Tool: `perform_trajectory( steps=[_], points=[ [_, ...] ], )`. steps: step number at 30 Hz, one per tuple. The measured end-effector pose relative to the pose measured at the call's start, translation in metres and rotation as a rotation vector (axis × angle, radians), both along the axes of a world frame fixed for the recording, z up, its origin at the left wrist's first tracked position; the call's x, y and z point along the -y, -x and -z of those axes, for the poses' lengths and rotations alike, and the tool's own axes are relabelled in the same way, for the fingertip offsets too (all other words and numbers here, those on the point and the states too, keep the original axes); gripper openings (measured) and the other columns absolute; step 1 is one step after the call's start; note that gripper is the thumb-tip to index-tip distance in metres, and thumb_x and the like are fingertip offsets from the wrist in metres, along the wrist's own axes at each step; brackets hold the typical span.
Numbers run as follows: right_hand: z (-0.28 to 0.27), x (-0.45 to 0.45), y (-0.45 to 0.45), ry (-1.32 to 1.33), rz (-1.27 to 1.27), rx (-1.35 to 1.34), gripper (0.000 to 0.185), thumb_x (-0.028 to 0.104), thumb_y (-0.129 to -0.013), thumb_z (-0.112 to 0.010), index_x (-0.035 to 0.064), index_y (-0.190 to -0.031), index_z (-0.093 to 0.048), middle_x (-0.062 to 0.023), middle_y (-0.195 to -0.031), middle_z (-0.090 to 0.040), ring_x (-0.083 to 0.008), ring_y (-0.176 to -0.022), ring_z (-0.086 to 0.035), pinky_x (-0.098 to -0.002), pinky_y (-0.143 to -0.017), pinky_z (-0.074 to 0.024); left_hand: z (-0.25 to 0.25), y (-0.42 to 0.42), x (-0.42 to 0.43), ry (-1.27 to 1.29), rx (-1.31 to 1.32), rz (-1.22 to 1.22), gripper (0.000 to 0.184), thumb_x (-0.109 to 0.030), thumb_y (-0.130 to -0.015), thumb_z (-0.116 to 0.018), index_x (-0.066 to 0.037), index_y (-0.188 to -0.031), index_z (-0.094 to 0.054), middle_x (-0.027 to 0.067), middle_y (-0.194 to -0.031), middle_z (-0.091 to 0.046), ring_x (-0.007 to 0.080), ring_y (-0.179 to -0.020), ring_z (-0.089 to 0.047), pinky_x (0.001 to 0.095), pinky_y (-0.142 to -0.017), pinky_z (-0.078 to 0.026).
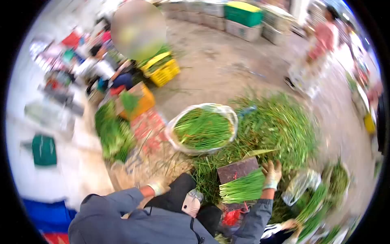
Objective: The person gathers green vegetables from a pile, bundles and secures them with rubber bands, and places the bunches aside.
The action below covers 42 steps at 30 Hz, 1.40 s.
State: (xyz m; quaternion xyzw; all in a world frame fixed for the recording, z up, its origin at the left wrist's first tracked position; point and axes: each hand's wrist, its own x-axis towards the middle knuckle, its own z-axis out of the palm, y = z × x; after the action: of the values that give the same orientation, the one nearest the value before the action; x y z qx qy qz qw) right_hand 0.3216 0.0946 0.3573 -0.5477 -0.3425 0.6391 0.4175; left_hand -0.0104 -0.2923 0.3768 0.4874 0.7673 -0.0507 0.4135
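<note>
My right hand (272, 174), in a pale glove, has its fingers spread at the right end of a bundle of thin green stalks that look like chives (243, 187). The bundle lies across a dark board (238, 169), its paler ends pointing left. Red ties (231, 218) sit just below it. My left hand (159, 187), also gloved, is beside my left knee; blur hides how its fingers are held. A phone-like pale pink object (191, 204) rests between my legs.
A white-lined basket (172, 138) of green stalks stands ahead. A large heap of loose greens (280, 126) spreads to the right. A yellow crate (164, 72) and a seated person (101, 69) are at left. Someone (315, 57) stands at far right. Another person's hands (292, 227) hold greens at lower right.
</note>
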Motion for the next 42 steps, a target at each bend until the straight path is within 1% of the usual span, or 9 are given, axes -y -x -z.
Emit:
perform_trajectory(
  steps=[7,13,15,21,26,30,33,41,42],
  points=[
    [-0.019,0.084,0.072,0.083,-0.641,0.225,0.064,0.007,-0.089,-0.067,0.0003,-0.146,-0.039,-0.0096,-0.083,-0.066,-0.0131,-0.06,-0.058,-0.0262,-0.053,-0.052,0.072,-0.019,0.259,0.261,0.148,-1.076,0.05,-0.025,-0.088,-0.07,-0.005,-0.133,-0.061,0.0196,-0.124,-0.067,0.0265,-0.118,-0.062,0.0397,-0.097,-0.051],
    [0.082,0.207,0.16,0.273,-1.058,0.269,0.055,0.007,-0.09,-0.07,-0.0032,-0.137,-0.046,-0.0158,-0.101,-0.069,-0.0198,-0.074,-0.07,-0.0346,-0.063,-0.0597,0.087,-0.062,0.314,0.209,0.392,-1.445,0.048,-0.027,-0.088,-0.07,-0.003,-0.129,-0.063,0.0191,-0.119,-0.068,0.0272,-0.114,-0.063,0.0393,-0.095,-0.051],
    [0.13,0.237,0.194,-0.335,-1.228,0.299,0.056,0.007,-0.089,-0.071,-0.0035,-0.137,-0.046,-0.0161,-0.103,-0.069,-0.0201,-0.08,-0.07,-0.0344,-0.068,-0.0593,0.089,-0.043,0.3,0.084,0.406,-1.57,0.047,-0.027,-0.087,-0.07,-0.003,-0.128,-0.063,0.0189,-0.118,-0.069,0.0274,-0.113,-0.064,0.0391,-0.094,-0.051],
    [0.102,0.207,0.352,-0.166,-1.565,0.493,0.059,0.014,-0.09,-0.071,-0.0008,-0.141,-0.045,-0.0163,-0.106,-0.068,-0.0239,-0.086,-0.069,-0.0346,-0.071,-0.0561,0.078,0.026,0.272,-0.283,0.363,-1.876,0.046,-0.029,-0.087,-0.07,-0.001,-0.124,-0.066,0.0183,-0.114,-0.07,0.028,-0.109,-0.065,0.0387,-0.092,-0.051],
    [-0.04,0.194,0.479,-0.446,-1.733,0.64,0.047,0.029,-0.089,-0.071,0.0024,-0.127,-0.064,-0.0197,-0.112,-0.072,-0.0325,-0.1,-0.069,-0.0413,-0.088,-0.0522,0.077,-0.005,0.29,-0.377,0.303,-1.969,0.046,-0.03,-0.086,-0.07,0.0,-0.12,-0.067,0.0179,-0.111,-0.072,0.0285,-0.105,-0.066,0.0384,-0.091,-0.052],
    [-0.002,0.174,0.538,-1.161,-1.955,0.531,0.041,0.032,-0.093,-0.065,0.0019,-0.121,-0.067,-0.0173,-0.108,-0.073,-0.0316,-0.096,-0.07,-0.0409,-0.085,-0.0531,0.09,-0.01,0.299,-0.599,-0.027,-1.937,0.045,-0.031,-0.086,-0.07,0.001,-0.118,-0.069,0.0175,-0.108,-0.073,0.0289,-0.102,-0.067,0.0381,-0.09,-0.052],
    [0.013,0.201,0.604,-1.377,-2.155,0.46,0.037,0.03,-0.095,-0.062,0.0017,-0.117,-0.067,-0.0159,-0.107,-0.072,-0.03,-0.093,-0.069,-0.0416,-0.084,-0.0528,0.05,0.016,0.305,-0.34,0.11,-2.564,0.042,-0.033,-0.085,-0.07,-0.003,-0.115,-0.071,0.0164,-0.111,-0.072,0.0285,-0.107,-0.066,0.0398,-0.093,-0.051],
    [-0.028,0.422,0.768,-1.055,-2.546,0.175,0.031,0.028,-0.096,-0.061,0.0019,-0.112,-0.064,-0.0141,-0.105,-0.068,-0.0259,-0.093,-0.063,-0.0418,-0.083,-0.0508,0.052,-0.029,0.367,0.25,-0.957,-1.853,0.034,-0.016,-0.089,-0.069,-0.002,-0.12,-0.066,0.017,-0.097,-0.072,0.0282,-0.092,-0.07,0.0413,-0.078,-0.058],
    [-0.031,0.436,0.783,-1.025,-2.581,0.153,0.03,0.027,-0.096,-0.061,0.002,-0.112,-0.064,-0.0139,-0.105,-0.068,-0.0254,-0.093,-0.062,-0.0418,-0.082,-0.0506,0.048,-0.018,0.362,-0.284,-0.613,-2.649,0.025,-0.018,-0.087,-0.069,-0.006,-0.11,-0.07,0.0158,-0.097,-0.072,0.0286,-0.095,-0.069,0.0429,-0.081,-0.056]
  ],
)
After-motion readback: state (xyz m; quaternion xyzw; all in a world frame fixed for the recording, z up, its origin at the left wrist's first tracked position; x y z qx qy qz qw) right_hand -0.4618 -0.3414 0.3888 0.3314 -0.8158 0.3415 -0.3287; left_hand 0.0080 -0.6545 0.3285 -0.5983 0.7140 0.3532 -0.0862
